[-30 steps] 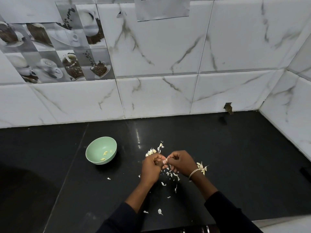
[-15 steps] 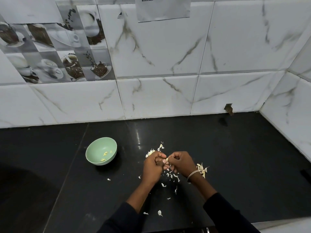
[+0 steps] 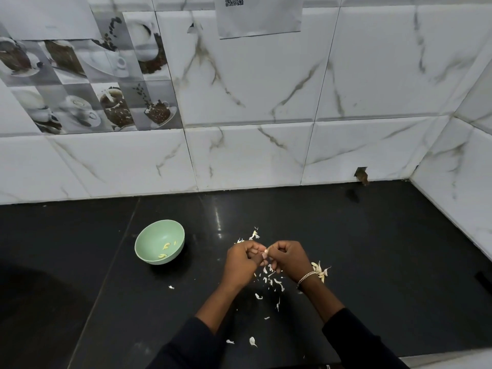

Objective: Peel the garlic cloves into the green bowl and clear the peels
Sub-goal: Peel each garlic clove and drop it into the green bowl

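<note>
My left hand (image 3: pixel 243 261) and my right hand (image 3: pixel 288 258) meet over the black counter, both pinching one small garlic clove (image 3: pixel 265 252) between their fingertips. White peel scraps (image 3: pixel 271 280) lie scattered on the counter below the hands. More peel bits (image 3: pixel 254 234) sit just beyond them. A small heap of unpeeled garlic cloves (image 3: pixel 320 270) lies right of my right wrist. The green bowl (image 3: pixel 149 242) stands left of the hands and holds a few peeled cloves (image 3: pixel 165 246).
The black counter (image 3: pixel 386 249) ends at a white marble-tiled wall (image 3: pixel 253 158) behind and on the right (image 3: pixel 458 187). Loose peel flakes (image 3: pixel 253 341) lie near the front edge. A dark object (image 3: pixel 483 279) shows at the far right.
The two hands stay together on the clove with only small finger movements. The bowl and peels have not moved.
</note>
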### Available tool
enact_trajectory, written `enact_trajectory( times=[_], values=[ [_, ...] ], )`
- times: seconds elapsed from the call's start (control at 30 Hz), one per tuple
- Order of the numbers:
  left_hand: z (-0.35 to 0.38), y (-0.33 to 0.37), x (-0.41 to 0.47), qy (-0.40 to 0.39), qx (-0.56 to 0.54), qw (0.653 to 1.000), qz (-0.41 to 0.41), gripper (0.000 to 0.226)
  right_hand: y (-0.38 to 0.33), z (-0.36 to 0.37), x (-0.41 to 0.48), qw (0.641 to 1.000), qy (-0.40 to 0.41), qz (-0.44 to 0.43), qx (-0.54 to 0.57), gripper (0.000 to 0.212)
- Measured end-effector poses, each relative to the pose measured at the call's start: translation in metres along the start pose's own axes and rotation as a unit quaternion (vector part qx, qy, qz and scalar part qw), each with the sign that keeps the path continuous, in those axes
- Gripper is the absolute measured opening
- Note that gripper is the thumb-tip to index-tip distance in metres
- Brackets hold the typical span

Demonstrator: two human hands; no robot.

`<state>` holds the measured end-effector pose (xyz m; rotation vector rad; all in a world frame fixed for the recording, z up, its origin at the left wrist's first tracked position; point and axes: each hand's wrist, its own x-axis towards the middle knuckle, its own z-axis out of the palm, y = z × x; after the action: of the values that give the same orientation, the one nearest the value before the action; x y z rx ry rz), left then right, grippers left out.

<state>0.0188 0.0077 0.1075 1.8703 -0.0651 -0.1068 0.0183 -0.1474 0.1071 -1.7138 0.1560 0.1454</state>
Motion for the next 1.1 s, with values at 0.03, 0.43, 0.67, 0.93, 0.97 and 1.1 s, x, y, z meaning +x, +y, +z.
enact_trajectory(
  times=[0.03,0.43,0.67,0.93,0.97,1.1],
  values=[
    [-0.001,0.000,0.001,-0.005,-0.006,1.000,-0.003,0.010,0.001,-0.001,0.001,1.000,-0.002,0.000,0.000,0.021],
    [-0.001,0.002,-0.001,-0.018,-0.132,0.990,-0.037,0.016,0.005,-0.001,0.002,1.000,-0.009,-0.005,0.003,0.021],
    [0.001,-0.003,-0.001,-0.027,-0.156,0.985,-0.063,0.014,0.005,0.000,0.001,0.999,-0.007,-0.007,-0.041,0.014],
    [0.004,-0.011,0.005,-0.007,-0.158,0.983,-0.091,0.007,0.006,0.003,-0.001,0.995,0.006,-0.028,-0.095,0.015],
    [0.004,-0.013,0.006,-0.002,-0.151,0.984,-0.093,0.008,0.005,0.003,-0.001,0.995,0.002,-0.028,-0.097,0.013],
    [0.007,-0.016,0.007,0.021,-0.141,0.985,-0.093,0.012,0.004,0.004,-0.003,0.995,0.000,-0.024,-0.097,0.010]
  ],
)
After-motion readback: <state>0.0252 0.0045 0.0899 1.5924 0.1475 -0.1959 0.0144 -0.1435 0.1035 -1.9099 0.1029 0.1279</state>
